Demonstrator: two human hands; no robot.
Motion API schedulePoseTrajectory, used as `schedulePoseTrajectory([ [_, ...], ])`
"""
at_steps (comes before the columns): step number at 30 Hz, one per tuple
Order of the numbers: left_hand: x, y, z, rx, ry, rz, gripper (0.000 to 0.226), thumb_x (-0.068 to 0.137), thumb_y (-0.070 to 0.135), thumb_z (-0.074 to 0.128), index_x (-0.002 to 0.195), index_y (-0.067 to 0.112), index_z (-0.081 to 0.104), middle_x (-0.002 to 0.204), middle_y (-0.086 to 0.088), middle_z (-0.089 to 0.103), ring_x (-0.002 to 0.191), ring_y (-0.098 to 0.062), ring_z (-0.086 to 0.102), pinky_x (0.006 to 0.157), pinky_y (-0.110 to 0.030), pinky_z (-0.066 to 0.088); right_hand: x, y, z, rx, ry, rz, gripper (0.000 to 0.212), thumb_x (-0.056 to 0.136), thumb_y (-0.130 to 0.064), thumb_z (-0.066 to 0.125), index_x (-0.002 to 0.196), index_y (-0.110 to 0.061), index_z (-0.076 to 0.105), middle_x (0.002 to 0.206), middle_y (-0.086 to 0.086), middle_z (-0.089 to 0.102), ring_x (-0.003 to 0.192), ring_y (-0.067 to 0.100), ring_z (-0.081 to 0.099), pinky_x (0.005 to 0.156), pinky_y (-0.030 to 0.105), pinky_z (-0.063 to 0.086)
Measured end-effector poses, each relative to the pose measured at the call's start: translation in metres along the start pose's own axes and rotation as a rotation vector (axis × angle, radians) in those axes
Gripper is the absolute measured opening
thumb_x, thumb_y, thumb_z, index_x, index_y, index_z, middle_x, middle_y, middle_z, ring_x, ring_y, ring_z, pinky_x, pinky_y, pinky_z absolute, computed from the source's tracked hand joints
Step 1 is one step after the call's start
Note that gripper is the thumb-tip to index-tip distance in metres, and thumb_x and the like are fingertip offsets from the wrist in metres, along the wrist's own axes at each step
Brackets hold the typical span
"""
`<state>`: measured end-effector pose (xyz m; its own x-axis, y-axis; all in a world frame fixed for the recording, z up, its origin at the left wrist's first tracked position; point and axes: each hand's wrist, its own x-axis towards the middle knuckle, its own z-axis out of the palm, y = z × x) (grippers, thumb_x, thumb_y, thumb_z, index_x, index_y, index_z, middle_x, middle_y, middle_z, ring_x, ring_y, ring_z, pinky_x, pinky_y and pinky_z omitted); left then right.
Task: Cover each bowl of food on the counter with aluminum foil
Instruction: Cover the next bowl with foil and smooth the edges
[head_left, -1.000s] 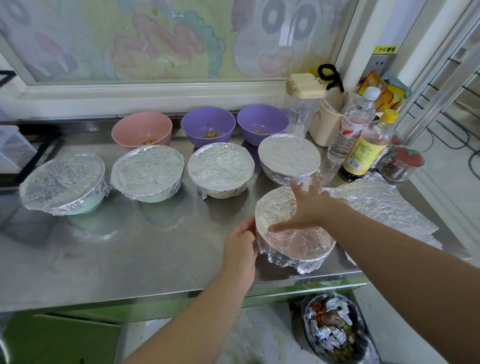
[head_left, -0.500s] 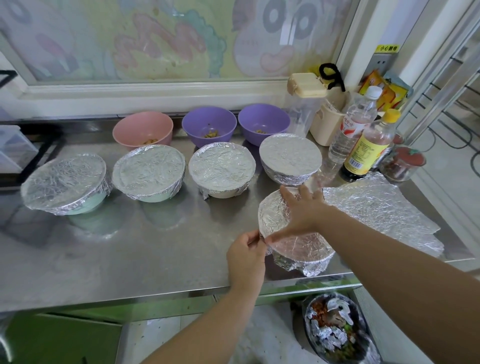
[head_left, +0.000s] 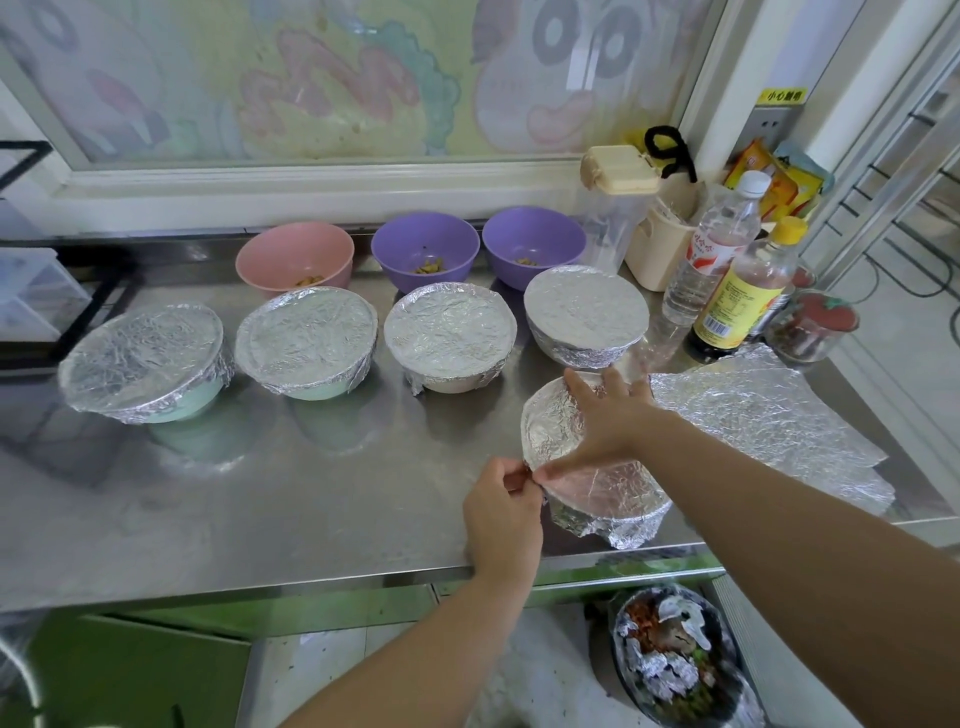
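Nearest foil-wrapped bowl (head_left: 613, 493) close to front edge of bench (head_left: 311, 493), right of centre. Pressing on top with right hand (head_left: 608, 415), fingers spread flat. Pinching foil hem (head_left: 536, 467) at near-left rim with left hand (head_left: 501, 512), fingers curled, apparently; contact partly hidden. Risks: tearing thin foil by hard tug; dragging bowl off edge.

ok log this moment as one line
step: crimping front foil | left hand: pinches foil edge | right hand: flat on top | done: four covered bowls | uncovered: pink bowl, two purple bowls
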<state>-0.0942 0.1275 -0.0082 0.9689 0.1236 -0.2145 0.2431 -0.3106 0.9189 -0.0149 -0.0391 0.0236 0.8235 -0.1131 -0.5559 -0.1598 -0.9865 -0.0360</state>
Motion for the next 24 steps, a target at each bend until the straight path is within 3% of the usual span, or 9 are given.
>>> schedulePoseTrajectory([
  [2,-0.002,0.002,-0.001,-0.069,-0.028,-0.082,0.014,0.089,0.008,0.067,0.092,0.021,0.068,0.082,0.008,0.07,0.075,-0.005,0.064,0.066,-0.011,0.047,-0.001,0.0,-0.001,0.001,-0.001,-0.001,0.169,0.012,-0.111,0.044,0.151,-0.045,-0.026,0.167,0.012,-0.018,0.151,0.046,-0.018,0.115,0.074,0.01],
  [6,-0.005,0.013,0.0,-0.45,-0.073,-0.416,0.03,0.094,-0.008,0.053,0.084,0.016,0.069,0.083,-0.008,0.07,0.08,-0.024,0.066,0.079,-0.04,0.059,-0.001,0.0,-0.001,-0.005,-0.01,-0.002,0.17,0.01,-0.111,0.042,0.15,-0.045,-0.028,0.166,0.013,-0.019,0.15,0.047,-0.018,0.115,0.075,0.01],
  [10,-0.011,0.032,0.0,-0.855,-0.078,-0.724,0.022,0.1,0.0,0.048,0.097,0.008,0.068,0.096,-0.007,0.072,0.095,-0.016,0.066,0.085,-0.03,0.052,0.001,0.0,0.0,-0.013,-0.008,-0.001,0.17,0.009,-0.111,0.04,0.15,-0.045,-0.028,0.167,0.013,-0.018,0.151,0.046,-0.017,0.115,0.074,0.009],
  [13,-0.017,0.038,0.0,-0.985,-0.118,-0.754,0.027,0.099,0.008,0.045,0.108,0.005,0.07,0.109,-0.008,0.074,0.111,-0.016,0.065,0.107,-0.033,0.044,0.002,0.0,0.001,-0.016,-0.006,0.002,0.17,0.01,-0.112,0.04,0.149,-0.045,-0.029,0.167,0.013,-0.018,0.151,0.046,-0.017,0.115,0.074,0.01],
  [15,-0.018,0.038,0.0,-1.012,-0.121,-0.751,0.03,0.098,0.009,0.044,0.111,0.006,0.07,0.112,-0.007,0.074,0.114,-0.015,0.063,0.111,-0.034,0.039,0.0,0.0,0.0,-0.008,-0.009,0.002,0.17,0.01,-0.111,0.041,0.15,-0.046,-0.029,0.167,0.012,-0.018,0.151,0.047,-0.017,0.115,0.074,0.01],
  [17,-0.019,0.034,0.001,-1.017,-0.131,-0.731,0.028,0.097,0.012,0.045,0.104,0.006,0.071,0.101,-0.003,0.075,0.102,-0.011,0.065,0.103,-0.032,0.039,-0.003,0.0,-0.001,0.006,-0.013,0.003,0.171,0.009,-0.11,0.042,0.151,-0.046,-0.027,0.167,0.011,-0.019,0.15,0.048,-0.017,0.114,0.075,0.011],
  [20,-0.024,0.033,0.005,-1.017,-0.157,-0.7,0.026,0.099,0.017,0.043,0.086,0.009,0.064,0.066,-0.002,0.055,0.06,-0.012,0.044,0.067,-0.03,0.037,-0.006,-0.001,-0.002,0.024,-0.02,0.01,0.172,0.007,-0.11,0.041,0.152,-0.044,-0.027,0.166,0.013,-0.022,0.149,0.049,-0.019,0.114,0.076,0.009],
  [22,-0.025,0.036,0.007,-1.013,-0.149,-0.706,0.024,0.1,0.018,0.041,0.089,0.011,0.061,0.067,-0.003,0.045,0.058,-0.013,0.035,0.058,-0.029,0.031,-0.007,-0.002,-0.001,0.024,-0.019,0.01,0.173,0.006,-0.111,0.039,0.152,-0.044,-0.027,0.166,0.014,-0.023,0.149,0.049,-0.021,0.114,0.076,0.008],
  [24,-0.023,0.037,0.007,-1.007,-0.177,-0.701,0.024,0.098,0.02,0.039,0.095,0.01,0.06,0.077,-0.008,0.05,0.067,-0.016,0.039,0.059,-0.03,0.031,-0.007,-0.002,-0.002,0.024,-0.022,0.013,0.174,0.005,-0.11,0.038,0.152,-0.044,-0.027,0.166,0.013,-0.023,0.149,0.05,-0.021,0.114,0.076,0.009],
])
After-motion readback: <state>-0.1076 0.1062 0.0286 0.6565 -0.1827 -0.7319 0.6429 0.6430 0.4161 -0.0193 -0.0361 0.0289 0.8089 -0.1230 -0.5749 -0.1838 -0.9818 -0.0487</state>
